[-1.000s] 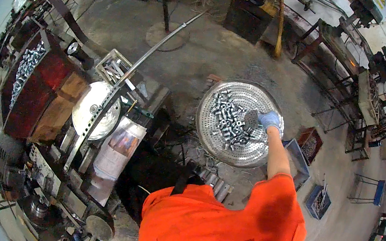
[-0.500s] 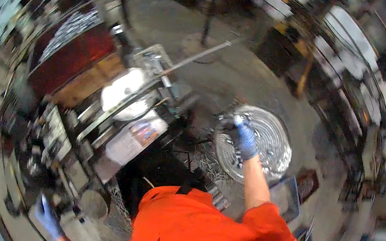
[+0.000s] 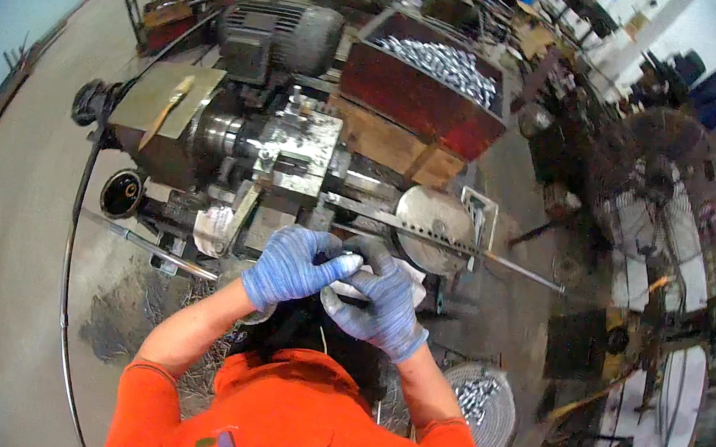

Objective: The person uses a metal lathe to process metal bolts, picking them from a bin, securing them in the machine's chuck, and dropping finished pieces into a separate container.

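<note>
My left hand (image 3: 294, 266) and right hand (image 3: 380, 303), both covered in blue knit, the right one's fingers smudged grey, meet with curled fingertips; I can't tell whether they grip anything. At 4 o'clock from them, shiny metal pieces (image 3: 475, 396) lie heaped on a round, grey tray (image 3: 496, 434). At 1 o'clock, more fill a dull red box (image 3: 388, 85). At 2 o'clock, a long bar with holes (image 3: 424, 232) crosses a flat, round metal plate (image 3: 436, 209).

I hold a small metal piece (image 3: 349, 255) between my left hand (image 3: 294, 266) and right hand (image 3: 384, 306), its shape mostly hidden.
</note>
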A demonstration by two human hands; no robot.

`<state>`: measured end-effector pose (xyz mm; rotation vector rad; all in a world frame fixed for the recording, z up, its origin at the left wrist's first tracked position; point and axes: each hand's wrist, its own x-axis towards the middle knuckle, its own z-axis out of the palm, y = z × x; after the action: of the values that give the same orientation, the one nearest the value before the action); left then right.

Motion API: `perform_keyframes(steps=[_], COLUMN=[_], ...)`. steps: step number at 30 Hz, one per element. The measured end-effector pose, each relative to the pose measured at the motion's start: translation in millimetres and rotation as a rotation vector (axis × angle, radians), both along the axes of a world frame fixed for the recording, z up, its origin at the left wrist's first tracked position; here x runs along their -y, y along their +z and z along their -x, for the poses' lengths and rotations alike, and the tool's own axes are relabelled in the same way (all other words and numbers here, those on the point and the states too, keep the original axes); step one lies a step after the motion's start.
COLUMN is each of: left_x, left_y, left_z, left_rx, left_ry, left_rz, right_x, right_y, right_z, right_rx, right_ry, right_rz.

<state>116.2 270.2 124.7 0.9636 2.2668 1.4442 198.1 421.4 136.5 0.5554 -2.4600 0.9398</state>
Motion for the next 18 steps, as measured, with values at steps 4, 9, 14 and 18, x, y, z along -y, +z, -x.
perform_keyframes(steps=[4,9,14,18], left_x=[21,49,77,111], left_y=[2,-5,-22,2], left_z=[9,32,52,51], left_rx=[0.024,0.319,0.332,0.193], left_ry=[0.016,-0.089,-0.121,-0.009], left_rz=[0.007,-0.186,-0.163,-0.067], right_x=[15,31,52,70], right_y=[-4,24,34,32], right_z=[14,40,63,88], right_rx=[0.045,-0.048,0.012,-0.009], right_ry=[0.002,0.137,0.247,0.256], right_rz=[0.017,-0.203,-0.415,-0.611])
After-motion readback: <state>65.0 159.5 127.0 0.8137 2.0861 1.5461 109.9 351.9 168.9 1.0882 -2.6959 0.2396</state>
